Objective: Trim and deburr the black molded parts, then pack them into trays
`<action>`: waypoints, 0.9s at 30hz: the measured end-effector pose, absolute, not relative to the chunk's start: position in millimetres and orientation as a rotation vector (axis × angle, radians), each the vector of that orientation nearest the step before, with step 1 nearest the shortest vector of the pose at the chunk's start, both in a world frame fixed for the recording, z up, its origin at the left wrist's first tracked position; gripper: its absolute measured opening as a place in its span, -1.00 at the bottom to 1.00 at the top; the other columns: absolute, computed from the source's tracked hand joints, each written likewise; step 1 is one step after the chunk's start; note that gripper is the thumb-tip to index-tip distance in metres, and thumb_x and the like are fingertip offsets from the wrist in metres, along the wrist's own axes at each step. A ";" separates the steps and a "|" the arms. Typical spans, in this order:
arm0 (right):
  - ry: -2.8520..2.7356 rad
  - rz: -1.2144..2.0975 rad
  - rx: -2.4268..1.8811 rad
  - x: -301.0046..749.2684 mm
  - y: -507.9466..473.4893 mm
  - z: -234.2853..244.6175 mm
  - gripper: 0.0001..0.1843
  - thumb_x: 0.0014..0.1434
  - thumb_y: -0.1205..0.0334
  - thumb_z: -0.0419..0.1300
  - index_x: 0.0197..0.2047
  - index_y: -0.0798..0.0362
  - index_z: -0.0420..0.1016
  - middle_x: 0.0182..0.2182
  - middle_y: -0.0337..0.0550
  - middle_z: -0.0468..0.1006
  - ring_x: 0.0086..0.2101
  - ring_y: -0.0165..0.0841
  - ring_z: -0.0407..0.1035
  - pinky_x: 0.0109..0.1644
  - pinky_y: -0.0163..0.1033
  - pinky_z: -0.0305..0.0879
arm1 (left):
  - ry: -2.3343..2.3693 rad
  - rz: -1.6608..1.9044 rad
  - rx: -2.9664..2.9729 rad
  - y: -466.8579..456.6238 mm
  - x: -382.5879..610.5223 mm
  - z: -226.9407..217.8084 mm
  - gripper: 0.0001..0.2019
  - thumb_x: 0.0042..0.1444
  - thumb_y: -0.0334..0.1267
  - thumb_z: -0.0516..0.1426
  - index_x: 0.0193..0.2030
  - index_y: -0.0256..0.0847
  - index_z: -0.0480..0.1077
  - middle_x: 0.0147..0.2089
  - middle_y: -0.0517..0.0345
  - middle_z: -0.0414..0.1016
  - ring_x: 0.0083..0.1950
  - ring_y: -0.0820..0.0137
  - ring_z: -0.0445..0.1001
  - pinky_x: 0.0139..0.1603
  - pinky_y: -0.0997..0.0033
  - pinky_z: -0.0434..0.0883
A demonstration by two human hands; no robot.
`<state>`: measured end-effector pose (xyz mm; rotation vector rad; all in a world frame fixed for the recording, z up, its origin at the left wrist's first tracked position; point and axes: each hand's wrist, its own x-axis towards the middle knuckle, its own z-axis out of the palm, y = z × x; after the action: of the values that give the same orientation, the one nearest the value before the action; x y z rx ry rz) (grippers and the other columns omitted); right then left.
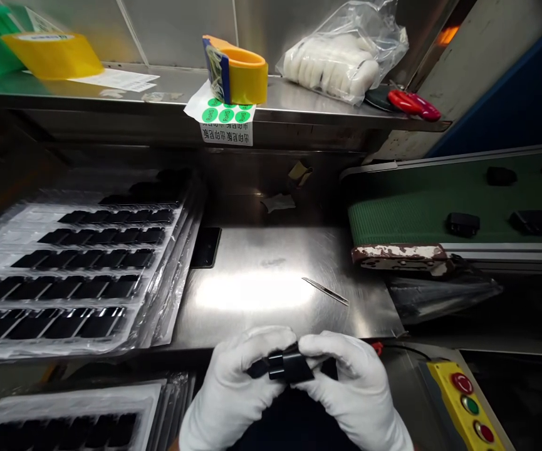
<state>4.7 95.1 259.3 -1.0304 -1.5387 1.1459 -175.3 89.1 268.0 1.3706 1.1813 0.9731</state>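
Both my hands wear white gloves and meet low in the middle of the view. My left hand (230, 391) and my right hand (353, 388) are both closed around a small black plastic part (286, 366), held between their fingertips just below the near edge of the steel table (261, 282). A thin pair of tweezers (324, 290) lies on the table a little beyond my right hand.
Clear trays (73, 269) of black parts are stacked at left, another tray (64, 419) below. A green conveyor belt (416, 216) at right carries several black parts. The shelf holds a tape dispenser (235, 69), green stickers, bagged gloves, red scissors. A yellow button box (468, 401) sits at lower right.
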 end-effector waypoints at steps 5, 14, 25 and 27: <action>-1.548 1.097 -0.940 5.5 96.9 261.9 -0.57 -0.01 0.42 0.41 -0.07 -0.14 0.56 -0.49 -0.34 0.50 -0.49 -0.44 0.39 -0.40 -0.31 0.32 | 1.197 0.953 1.435 88.1 -176.1 269.9 -0.64 -0.05 -0.45 0.33 -0.08 -0.08 0.52 -0.17 0.18 0.60 -0.21 0.31 0.57 -0.18 0.41 0.52; -1.422 1.165 -0.893 7.1 91.7 260.8 -0.71 -0.11 0.59 0.41 -0.42 0.00 0.55 -0.51 -0.31 0.54 -0.51 -0.39 0.40 -0.41 -0.24 0.32 | 1.256 0.873 1.456 87.7 -172.2 269.4 -0.79 -0.10 -0.48 0.31 -0.27 -0.23 0.55 -0.22 0.08 0.60 -0.30 0.30 0.52 -0.37 0.43 0.44; -1.232 1.298 -0.855 4.0 89.5 260.7 -0.67 -0.13 0.58 0.42 -0.55 0.05 0.38 -0.56 -0.35 0.47 -0.55 -0.45 0.32 -0.48 -0.29 0.24 | 1.237 0.946 1.514 84.4 -167.7 281.5 -0.72 -0.10 -0.59 0.24 -0.25 -0.21 0.51 -0.41 0.21 0.50 -0.44 0.44 0.44 -0.43 0.49 0.40; -1.198 1.328 -0.856 4.0 90.7 260.6 -0.67 -0.12 0.59 0.40 -0.56 0.04 0.38 -0.57 -0.37 0.46 -0.55 -0.46 0.31 -0.47 -0.30 0.23 | 1.245 0.971 1.509 84.4 -167.8 282.0 -0.67 -0.14 -0.62 0.22 -0.24 -0.17 0.51 -0.39 0.25 0.51 -0.42 0.45 0.47 -0.38 0.50 0.42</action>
<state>4.0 90.7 260.6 -0.8563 -1.1980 1.3284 -167.8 84.4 282.0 1.5089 1.2446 0.9714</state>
